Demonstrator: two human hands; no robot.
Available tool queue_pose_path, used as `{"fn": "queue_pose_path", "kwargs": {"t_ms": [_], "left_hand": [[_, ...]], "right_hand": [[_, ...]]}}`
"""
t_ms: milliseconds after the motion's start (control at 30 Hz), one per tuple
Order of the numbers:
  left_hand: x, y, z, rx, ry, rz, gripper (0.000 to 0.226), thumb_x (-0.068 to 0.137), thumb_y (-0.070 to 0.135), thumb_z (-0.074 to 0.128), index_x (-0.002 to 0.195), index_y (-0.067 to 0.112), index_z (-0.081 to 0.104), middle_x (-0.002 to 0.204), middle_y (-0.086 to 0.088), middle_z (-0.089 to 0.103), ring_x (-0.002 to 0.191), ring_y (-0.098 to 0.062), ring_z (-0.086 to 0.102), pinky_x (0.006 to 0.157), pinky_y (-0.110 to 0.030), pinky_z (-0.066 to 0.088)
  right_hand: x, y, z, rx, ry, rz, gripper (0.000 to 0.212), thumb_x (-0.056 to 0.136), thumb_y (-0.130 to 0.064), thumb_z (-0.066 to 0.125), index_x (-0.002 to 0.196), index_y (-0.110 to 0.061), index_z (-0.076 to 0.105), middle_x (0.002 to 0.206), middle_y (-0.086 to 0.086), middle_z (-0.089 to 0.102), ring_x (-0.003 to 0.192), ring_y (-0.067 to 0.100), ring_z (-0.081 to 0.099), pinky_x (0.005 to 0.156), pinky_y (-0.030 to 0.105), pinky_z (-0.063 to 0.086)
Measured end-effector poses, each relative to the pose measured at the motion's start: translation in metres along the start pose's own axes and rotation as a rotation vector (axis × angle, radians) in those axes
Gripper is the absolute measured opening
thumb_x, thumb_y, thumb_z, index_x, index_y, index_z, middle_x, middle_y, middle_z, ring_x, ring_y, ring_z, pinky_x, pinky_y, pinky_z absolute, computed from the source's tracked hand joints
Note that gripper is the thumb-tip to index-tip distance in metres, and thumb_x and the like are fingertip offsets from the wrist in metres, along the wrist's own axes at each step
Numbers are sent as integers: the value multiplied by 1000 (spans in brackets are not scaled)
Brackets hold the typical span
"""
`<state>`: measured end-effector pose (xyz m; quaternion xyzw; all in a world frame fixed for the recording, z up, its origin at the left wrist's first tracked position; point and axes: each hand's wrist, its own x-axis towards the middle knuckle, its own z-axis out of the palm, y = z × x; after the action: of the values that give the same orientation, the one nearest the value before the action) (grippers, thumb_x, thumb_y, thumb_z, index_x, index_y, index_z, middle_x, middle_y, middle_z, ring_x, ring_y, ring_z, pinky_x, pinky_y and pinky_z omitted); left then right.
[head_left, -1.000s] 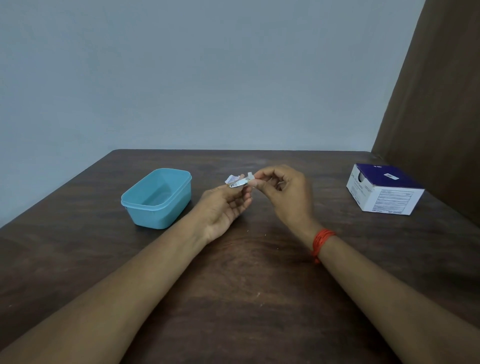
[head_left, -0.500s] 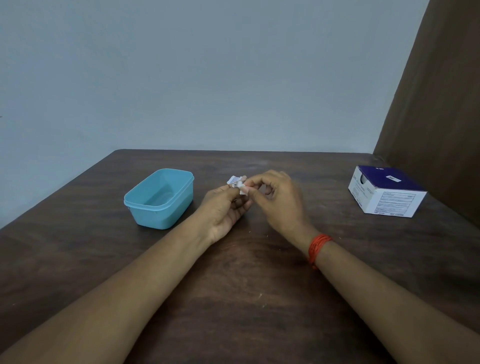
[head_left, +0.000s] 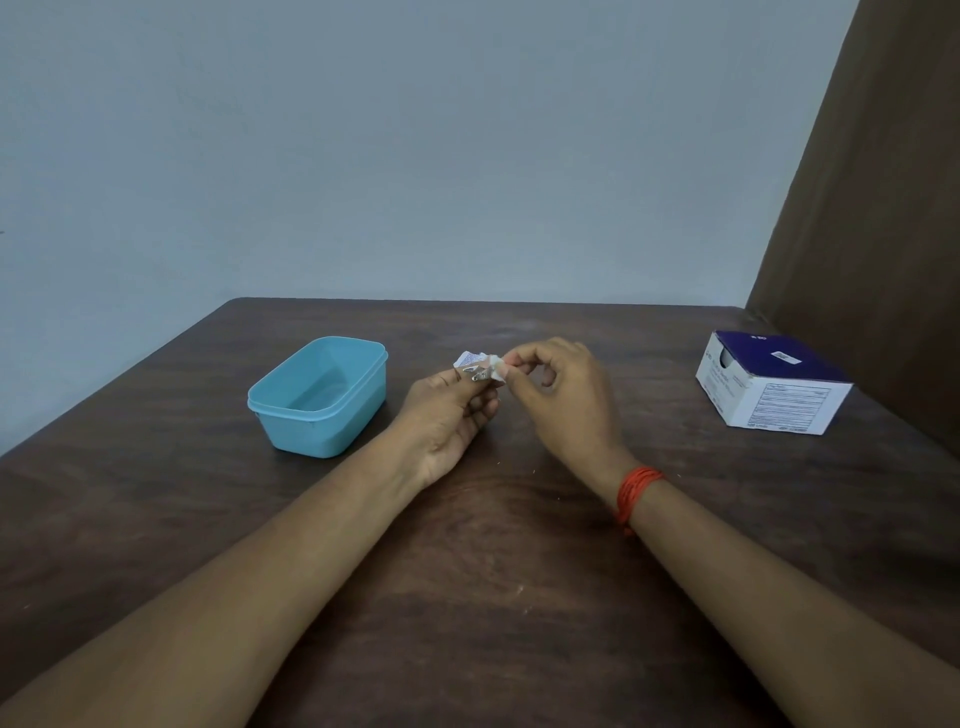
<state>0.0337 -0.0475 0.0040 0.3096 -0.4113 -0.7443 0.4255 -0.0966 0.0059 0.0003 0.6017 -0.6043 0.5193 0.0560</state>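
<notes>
A small white paper wrapper, torn open with a silvery inside, sits between both hands above the middle of the dark wooden table. My left hand pinches its left part with curled fingers. My right hand, with a red thread band at the wrist, pinches the wrapper's right end between thumb and forefinger. What lies inside the wrapper is too small to tell.
A light blue plastic tub, open and without a lid, stands left of my hands. A white and purple cardboard box stands at the table's right side, near a brown panel. A grey wall lies behind the table.
The wrapper has been drawn in from a stretched strip to a crumpled bunch, and my right hand's fingertips have closed in against my left hand's.
</notes>
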Motion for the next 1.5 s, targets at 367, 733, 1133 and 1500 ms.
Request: {"fn": "queue_pose_path", "kwargs": {"t_ms": [367, 733, 1133, 1500], "left_hand": [[0, -1, 0, -17, 35, 24, 22, 95, -1, 61, 117, -4, 68, 99, -14, 73, 73, -9, 67, 61, -16, 53], [-3, 0, 1, 22, 20, 21, 21, 96, -2, 59, 115, -5, 68, 102, -15, 72, 85, -14, 65, 71, -19, 55], [-2, -3, 1, 49, 4, 52, 12, 97, 1, 59, 93, 1, 70, 66, 0, 72, 55, -3, 63, 62, -16, 55], [-2, -2, 1, 65, -17, 70, 10, 96, 4, 62, 95, -1, 71, 76, -3, 75, 61, -4, 64, 64, -17, 55]], "right_hand": [[-5, -4, 3, 45, -75, -102, 6, 85, -28, 76, 86, -32, 71, 79, -21, 60, 83, -3, 50, 71, 8, 35], [-5, -5, 0, 69, -46, -101, 7, 84, -28, 75, 84, -34, 70, 79, -19, 63, 80, -3, 50, 69, 9, 35], [1, 2, -7, -23, -21, -38, 3, 87, -22, 72, 88, -24, 72, 85, -15, 63, 81, 2, 47, 69, 11, 33], [3, 3, -6, -15, -46, -50, 2, 88, -24, 72, 90, -25, 73, 85, -15, 63, 83, 4, 48, 68, 16, 36]]}}
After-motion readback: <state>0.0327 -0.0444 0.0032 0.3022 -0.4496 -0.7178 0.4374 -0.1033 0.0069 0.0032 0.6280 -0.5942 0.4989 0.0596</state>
